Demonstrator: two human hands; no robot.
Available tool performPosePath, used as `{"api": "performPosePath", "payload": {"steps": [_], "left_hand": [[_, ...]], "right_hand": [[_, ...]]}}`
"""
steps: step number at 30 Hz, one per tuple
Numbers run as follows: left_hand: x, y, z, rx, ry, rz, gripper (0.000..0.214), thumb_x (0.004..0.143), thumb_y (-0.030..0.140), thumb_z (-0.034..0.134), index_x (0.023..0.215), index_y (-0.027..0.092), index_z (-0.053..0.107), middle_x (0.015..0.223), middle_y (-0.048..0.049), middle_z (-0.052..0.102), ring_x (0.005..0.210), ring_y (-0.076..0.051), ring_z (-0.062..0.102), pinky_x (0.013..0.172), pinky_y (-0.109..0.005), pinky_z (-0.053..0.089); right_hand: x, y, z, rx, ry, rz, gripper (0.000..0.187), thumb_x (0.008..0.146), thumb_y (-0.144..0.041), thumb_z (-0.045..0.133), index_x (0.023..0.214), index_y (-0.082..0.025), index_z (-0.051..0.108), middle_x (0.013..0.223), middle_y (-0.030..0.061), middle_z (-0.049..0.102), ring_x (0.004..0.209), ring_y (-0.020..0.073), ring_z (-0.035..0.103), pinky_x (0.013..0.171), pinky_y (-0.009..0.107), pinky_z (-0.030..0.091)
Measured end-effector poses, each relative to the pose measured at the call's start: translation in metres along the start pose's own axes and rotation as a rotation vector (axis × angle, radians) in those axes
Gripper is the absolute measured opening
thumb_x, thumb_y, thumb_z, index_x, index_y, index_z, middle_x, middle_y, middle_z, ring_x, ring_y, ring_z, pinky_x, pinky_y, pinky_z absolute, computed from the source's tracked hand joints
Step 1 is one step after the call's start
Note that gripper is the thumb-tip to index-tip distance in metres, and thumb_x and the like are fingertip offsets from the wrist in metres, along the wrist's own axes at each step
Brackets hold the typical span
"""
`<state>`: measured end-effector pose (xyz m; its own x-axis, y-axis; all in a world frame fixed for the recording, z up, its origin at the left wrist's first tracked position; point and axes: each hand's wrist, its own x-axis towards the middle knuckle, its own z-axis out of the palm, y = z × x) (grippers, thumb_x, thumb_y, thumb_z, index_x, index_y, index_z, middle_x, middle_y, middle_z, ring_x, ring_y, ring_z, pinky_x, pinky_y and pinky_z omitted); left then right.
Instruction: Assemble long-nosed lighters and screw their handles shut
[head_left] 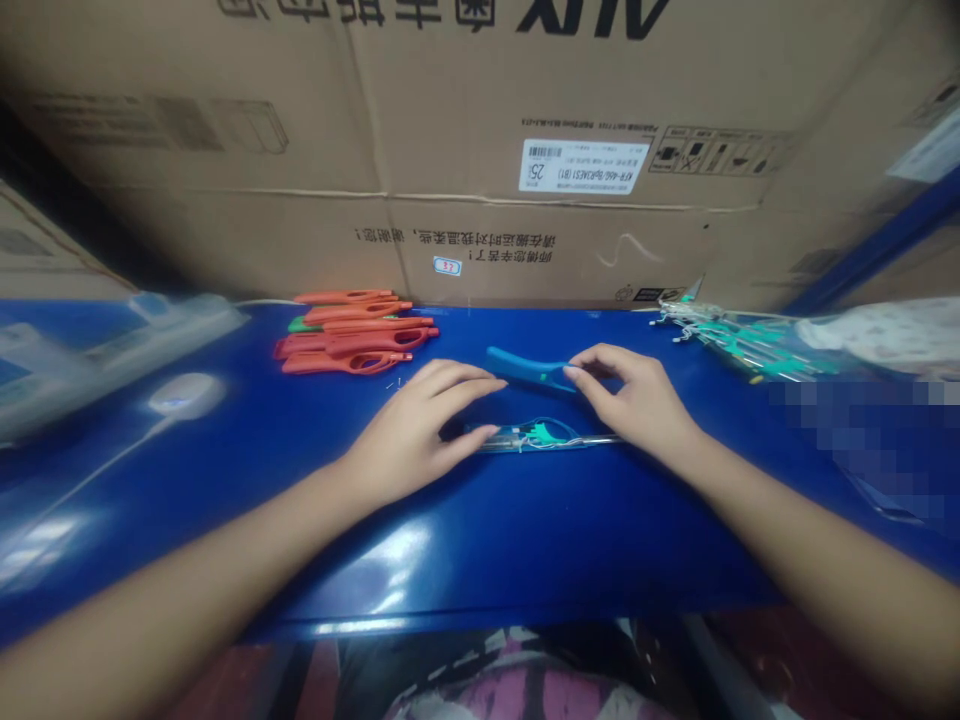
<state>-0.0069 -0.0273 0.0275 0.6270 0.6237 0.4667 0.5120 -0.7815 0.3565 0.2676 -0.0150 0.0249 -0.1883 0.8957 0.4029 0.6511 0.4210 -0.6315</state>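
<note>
My left hand (420,425) lies flat on the blue table (525,540), its fingers stretched out over the left end of a clear plastic packet (544,438) holding a teal part and thin wires. My right hand (634,395) pinches the near end of a blue plastic tool (525,368), which lies on the table just behind the packet. The heel of that hand rests over the packet's right end.
A pile of orange plastic tools (356,335) lies at the back left. More clear packets with teal parts (742,340) are heaped at the back right. A white device (184,393) with a cable sits to the left. Large cardboard boxes (487,150) wall off the back.
</note>
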Motion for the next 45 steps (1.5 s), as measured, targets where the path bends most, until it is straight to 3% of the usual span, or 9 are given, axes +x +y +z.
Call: {"api": "performPosePath", "payload": {"steps": [5,11,15,19,22,25,28,33,45], "left_hand": [[0.000,0.000,-0.006,0.132,0.056,0.089,0.048,0.096,0.027,0.061,0.143,0.025,0.050,0.144,-0.0092,0.055,0.131,-0.026,0.049,0.112,-0.049,0.039],[-0.002,0.001,-0.006,0.075,0.026,0.124,0.037,0.097,0.024,0.059,0.134,0.018,0.060,0.119,-0.0102,0.068,0.108,-0.021,0.063,0.095,-0.036,0.052],[-0.002,0.000,-0.003,0.012,-0.030,0.079,0.037,0.096,0.026,0.061,0.131,0.014,0.064,0.113,-0.0108,0.068,0.100,-0.020,0.066,0.087,-0.032,0.055],[-0.002,-0.001,-0.003,0.002,-0.077,0.052,0.037,0.097,0.026,0.059,0.131,0.013,0.064,0.113,-0.0106,0.067,0.099,-0.020,0.066,0.087,-0.032,0.055],[-0.002,-0.002,-0.005,-0.002,-0.152,0.030,0.041,0.096,0.030,0.060,0.135,0.016,0.061,0.116,-0.0091,0.066,0.101,-0.020,0.065,0.089,-0.032,0.055],[-0.002,-0.003,-0.005,0.022,-0.207,0.008,0.042,0.097,0.031,0.059,0.137,0.019,0.059,0.119,-0.0079,0.066,0.103,-0.020,0.064,0.090,-0.034,0.054],[-0.002,-0.004,-0.006,0.048,-0.256,-0.002,0.041,0.097,0.031,0.058,0.136,0.020,0.060,0.118,-0.0079,0.066,0.105,-0.022,0.063,0.092,-0.036,0.053],[-0.003,-0.003,-0.007,0.059,-0.340,-0.016,0.036,0.094,0.030,0.061,0.129,0.022,0.063,0.116,-0.0075,0.067,0.104,-0.023,0.063,0.092,-0.038,0.052],[-0.004,-0.003,-0.004,0.025,-0.339,-0.029,0.035,0.095,0.029,0.060,0.129,0.023,0.063,0.113,-0.0065,0.065,0.103,-0.022,0.060,0.092,-0.037,0.051]], "right_hand": [[-0.003,-0.017,-0.006,0.417,-0.214,0.354,0.033,0.080,-0.050,0.072,0.085,-0.018,0.074,0.084,0.0075,0.076,0.067,0.0179,0.067,0.059,0.030,0.055],[-0.006,-0.023,-0.006,0.513,-0.336,0.383,0.034,0.081,-0.047,0.072,0.097,-0.017,0.074,0.081,0.0056,0.072,0.065,0.0149,0.064,0.053,0.027,0.054],[-0.009,-0.021,-0.004,0.445,-0.409,0.232,0.043,0.088,-0.044,0.065,0.123,-0.020,0.065,0.100,0.0073,0.067,0.071,0.0141,0.061,0.055,0.027,0.053],[-0.011,-0.015,-0.003,0.240,-0.428,-0.066,0.038,0.087,-0.039,0.069,0.121,-0.020,0.068,0.111,0.0076,0.062,0.079,0.0136,0.058,0.074,0.031,0.053],[-0.011,-0.011,-0.003,0.130,-0.408,-0.185,0.039,0.089,-0.034,0.069,0.124,-0.019,0.065,0.110,0.0075,0.061,0.075,0.0127,0.057,0.074,0.032,0.052],[-0.010,-0.008,-0.002,0.062,-0.410,-0.276,0.038,0.090,-0.033,0.068,0.125,-0.019,0.064,0.112,0.0084,0.061,0.089,0.0167,0.061,0.083,0.033,0.052],[-0.009,-0.007,-0.001,0.018,-0.451,-0.329,0.035,0.092,-0.035,0.066,0.123,-0.019,0.065,0.114,0.0089,0.061,0.104,0.0199,0.060,0.092,0.034,0.050],[-0.010,-0.003,0.001,-0.075,-0.471,-0.384,0.035,0.092,-0.039,0.065,0.121,-0.020,0.066,0.114,0.0097,0.061,0.108,0.0222,0.058,0.094,0.037,0.049],[-0.009,-0.001,0.001,-0.093,-0.461,-0.403,0.035,0.090,-0.037,0.068,0.121,-0.021,0.066,0.112,0.0098,0.062,0.105,0.0234,0.060,0.092,0.039,0.051]]}}
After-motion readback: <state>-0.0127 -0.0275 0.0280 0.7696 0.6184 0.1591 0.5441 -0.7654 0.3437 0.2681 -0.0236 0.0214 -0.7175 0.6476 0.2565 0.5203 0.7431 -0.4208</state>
